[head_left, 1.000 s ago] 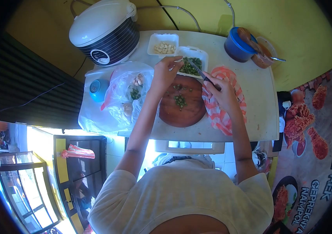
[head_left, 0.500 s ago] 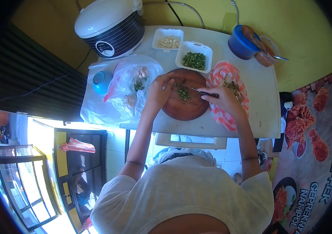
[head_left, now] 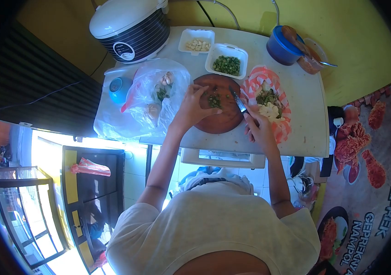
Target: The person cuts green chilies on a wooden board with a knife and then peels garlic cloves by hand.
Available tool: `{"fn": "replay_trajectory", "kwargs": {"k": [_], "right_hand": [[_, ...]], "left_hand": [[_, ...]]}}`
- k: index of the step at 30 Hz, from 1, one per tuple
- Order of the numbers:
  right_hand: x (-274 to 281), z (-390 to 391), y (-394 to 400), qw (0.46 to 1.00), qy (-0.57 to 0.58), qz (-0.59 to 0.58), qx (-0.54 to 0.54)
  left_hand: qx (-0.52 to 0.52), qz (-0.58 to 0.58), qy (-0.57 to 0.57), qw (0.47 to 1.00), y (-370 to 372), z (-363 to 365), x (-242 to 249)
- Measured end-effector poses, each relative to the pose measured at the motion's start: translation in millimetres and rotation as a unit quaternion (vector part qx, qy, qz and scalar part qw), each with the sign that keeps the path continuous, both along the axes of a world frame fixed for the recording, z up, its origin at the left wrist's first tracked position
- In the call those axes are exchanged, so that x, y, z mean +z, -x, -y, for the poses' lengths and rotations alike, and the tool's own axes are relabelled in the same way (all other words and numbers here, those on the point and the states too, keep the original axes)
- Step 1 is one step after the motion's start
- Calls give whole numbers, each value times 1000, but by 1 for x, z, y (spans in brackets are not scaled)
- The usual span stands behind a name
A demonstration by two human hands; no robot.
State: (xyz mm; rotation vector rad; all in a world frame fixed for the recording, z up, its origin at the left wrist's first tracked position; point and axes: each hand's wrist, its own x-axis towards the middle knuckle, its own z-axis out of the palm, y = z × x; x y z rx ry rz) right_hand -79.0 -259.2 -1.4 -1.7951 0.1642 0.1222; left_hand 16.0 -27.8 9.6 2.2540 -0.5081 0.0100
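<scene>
A round wooden cutting board [head_left: 216,126] lies on the table with a small heap of chopped green pieces [head_left: 214,100] on it. My left hand [head_left: 192,106] reaches over the board's left side, thumb and fingers apart beside the heap. At the board's right edge my right hand [head_left: 260,128] grips a knife [head_left: 238,101], its blade angled away over the board. Just behind the board stands a white foam box [head_left: 209,68] of chopped greens [head_left: 226,65]. A red-and-white striped plastic bag [head_left: 285,101] with scraps in it sits right of the board.
Left of the board lies a clear plastic bag [head_left: 142,114] with garlic bulbs, near a blue cup [head_left: 119,89]. A rice cooker [head_left: 133,34] stands at the back left. Another foam box [head_left: 186,45] holds peeled cloves. A blue-lidded tub [head_left: 282,48] is at the back right.
My right hand has moved toward me, turning the knife from pointing left to pointing away. My left thumb and fingers have spread beside the chopped greens. More of the striped bag's contents shows.
</scene>
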Motion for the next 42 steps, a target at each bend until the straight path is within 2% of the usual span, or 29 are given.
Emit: {"fn": "replay_trajectory", "kwargs": {"k": [2, 4, 7, 12, 14, 17, 24, 26, 30, 32, 39, 41, 42], "right_hand": [[-3, -6, 3, 1000, -9, -8, -9], [-6, -7, 4, 1000, -17, -17, -18], [-12, -8, 3, 999, -28, -12, -19], [-11, -10, 4, 999, -36, -18, -30], [-13, -11, 4, 999, -42, -17, -26], [-12, -16, 5, 999, -51, -14, -12], [-11, -24, 4, 998, -65, -6, -1], [-10, -25, 5, 998, -64, -12, -4], [-11, -24, 7, 998, -63, -13, -6], [-13, -24, 7, 998, -64, -10, -5], [-15, -28, 7, 999, -44, -15, -5], [-12, -32, 8, 999, -39, -13, -2], [-11, -33, 8, 999, -33, -13, 1]], "left_hand": [[-22, -6, 3, 1000, 2, -6, 8], [-65, -66, 83, 992, 4, -18, 17], [-115, -18, 64, 991, -3, -41, 18], [-132, -21, 48, 990, -6, -51, 8], [-107, -77, 119, 984, -6, -46, -2], [-87, -67, 58, 992, -9, -35, -5], [-65, -30, 112, 991, -1, -19, -5], [7, -17, 177, 984, 6, -20, -2], [55, -44, 171, 983, 11, -28, -2], [18, 3, 123, 992, 12, -30, -1], [-1, -24, 109, 994, 15, -11, -3], [72, 93, 71, 991, 17, 1, -15], [71, 92, 71, 991, 17, 3, -19]]}}
